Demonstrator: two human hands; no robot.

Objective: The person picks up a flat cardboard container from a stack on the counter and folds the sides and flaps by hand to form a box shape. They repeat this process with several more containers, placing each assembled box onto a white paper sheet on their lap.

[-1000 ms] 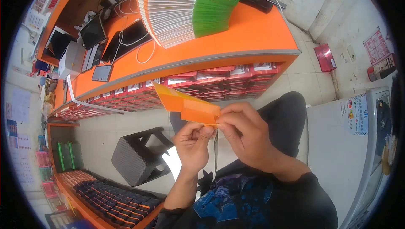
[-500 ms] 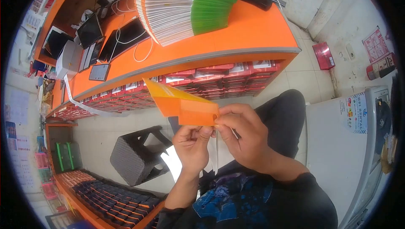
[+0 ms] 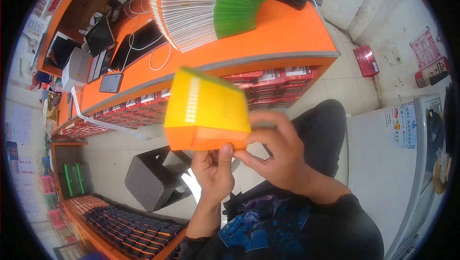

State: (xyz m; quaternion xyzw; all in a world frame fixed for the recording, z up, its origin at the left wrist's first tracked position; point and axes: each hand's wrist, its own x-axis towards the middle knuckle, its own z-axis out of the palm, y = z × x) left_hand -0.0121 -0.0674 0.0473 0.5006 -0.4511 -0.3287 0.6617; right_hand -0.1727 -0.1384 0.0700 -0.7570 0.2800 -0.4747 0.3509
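A yellow and orange folded card packet [image 3: 211, 104] with a green top edge and white print is held up in front of me, slightly blurred. My left hand [image 3: 214, 174] pinches its lower orange edge from below, thumb upright against it. At the lower right corner, the fingers of my right hand [image 3: 278, 147] are closed on the packet's edge. Farther back, a fanned row of similar green, white and orange card packets [image 3: 191, 13] stands on the orange counter [image 3: 287, 35].
Phone [image 3: 111, 83], cables and a white printer [image 3: 76, 70] with a paper strip occupy the counter's left. Red boxes [image 3: 282, 83] fill the shelf below. A black stool [image 3: 153, 178] stands on the floor; a white fridge [image 3: 381, 174] is at right.
The packet has tilted up and toward me, so its broad yellow face now shows. My left hand has shifted slightly left and down, its thumb now more upright.
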